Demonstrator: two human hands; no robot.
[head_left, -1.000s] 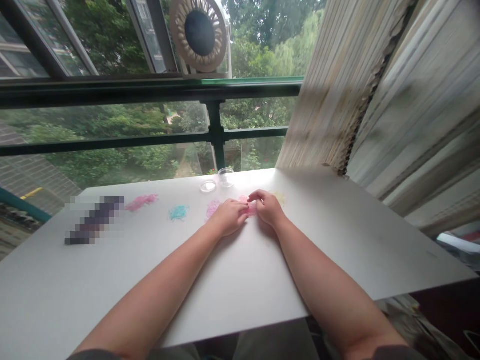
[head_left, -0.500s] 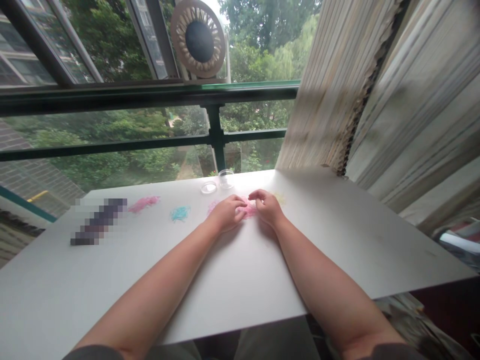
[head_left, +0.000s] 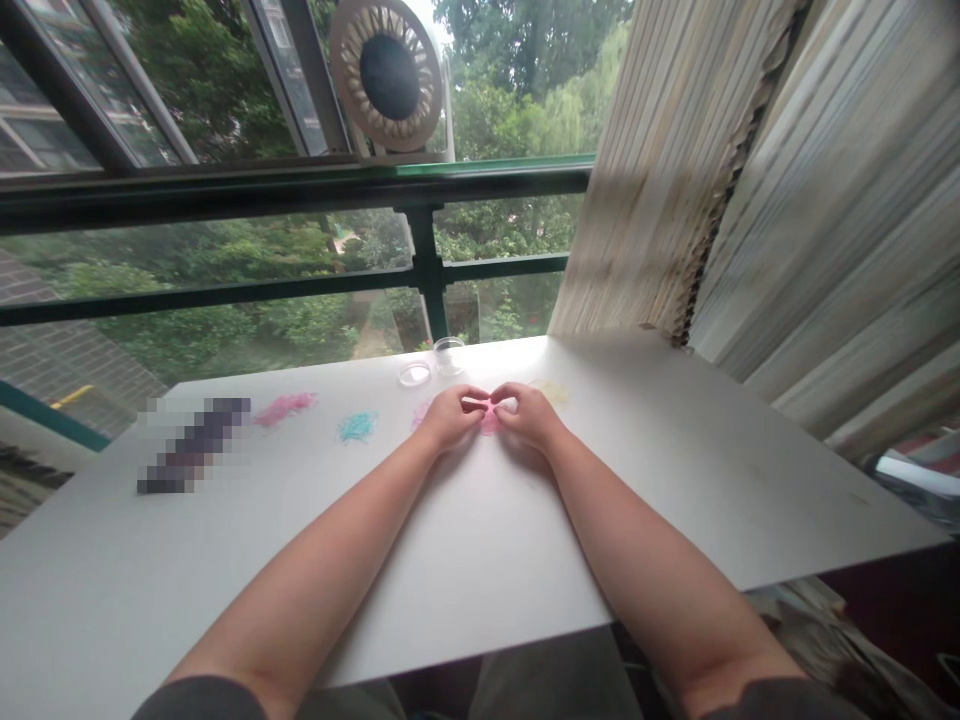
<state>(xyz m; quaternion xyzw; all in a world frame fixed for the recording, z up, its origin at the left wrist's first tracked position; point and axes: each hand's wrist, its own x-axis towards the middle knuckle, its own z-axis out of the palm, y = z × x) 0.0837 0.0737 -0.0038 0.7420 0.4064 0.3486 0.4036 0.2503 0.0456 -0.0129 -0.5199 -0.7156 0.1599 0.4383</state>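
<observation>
A small pink pile [head_left: 490, 420] of loose, thin bits, perhaps rubber bands, lies on the white table between my hands. My left hand [head_left: 451, 416] curves around its left side, thumb apart from the fingers. From the right, my right hand [head_left: 528, 412] cups it in the same way, with a gap between thumb and fingers. The fingertips of both hands nearly meet over the pile and partly cover it. Just left of my left hand shows a paler pink pile [head_left: 420, 411], partly hidden. Behind my right hand lies a pale yellow pile [head_left: 553, 391].
Further left are a turquoise pile [head_left: 358, 427] and a bright pink pile [head_left: 285, 408]. Two clear round dishes or lids, one flat [head_left: 415, 374] and one taller [head_left: 450, 358], stand at the table's back edge. A blurred-out dark object [head_left: 196, 445] lies far left. A curtain [head_left: 637, 200] hangs behind right.
My hands have drawn closer together around the pink pile, which now looks more compact. The fingertips and thumbs have come nearer each other. The view has shifted slightly.
</observation>
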